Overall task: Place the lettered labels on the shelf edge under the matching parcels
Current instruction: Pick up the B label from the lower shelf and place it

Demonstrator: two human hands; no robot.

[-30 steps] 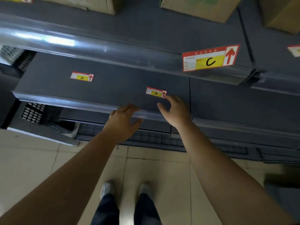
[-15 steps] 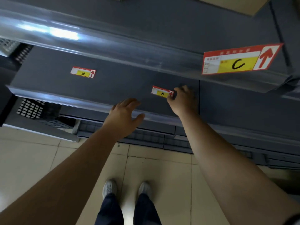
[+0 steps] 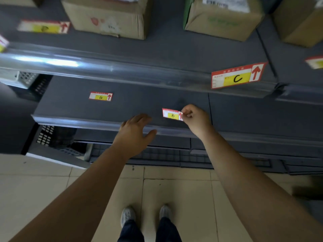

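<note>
Pinching the B label (image 3: 172,114) by its right end, your right hand (image 3: 194,117) has thumb and fingertips curled onto the red arrow corner. The label sits over the dark lower shelf (image 3: 70,105); I cannot tell whether it touches the surface or hangs clear.

It looks like thin card, so expect almost no weight and little stiffness. The free left end will likely droop or flutter, and a hard squeeze could crease it. A grip on the short end, as you have now, keeps the letter readable.

Your left hand (image 3: 134,135) is at 8 o'clock from the label, fingers spread and holding nothing, above the shelf's front lip (image 3: 83,121).

The G label (image 3: 100,96) lies flat at 10 o'clock, well apart. At 12 o'clock the upper shelf's glossy rail (image 3: 122,70) overhangs, so mind it when lifting. The C label (image 3: 236,78) is seated on it at 2 o'clock, and the stretch to its left looks free. The parcels (image 3: 108,16) stand beyond.
</note>
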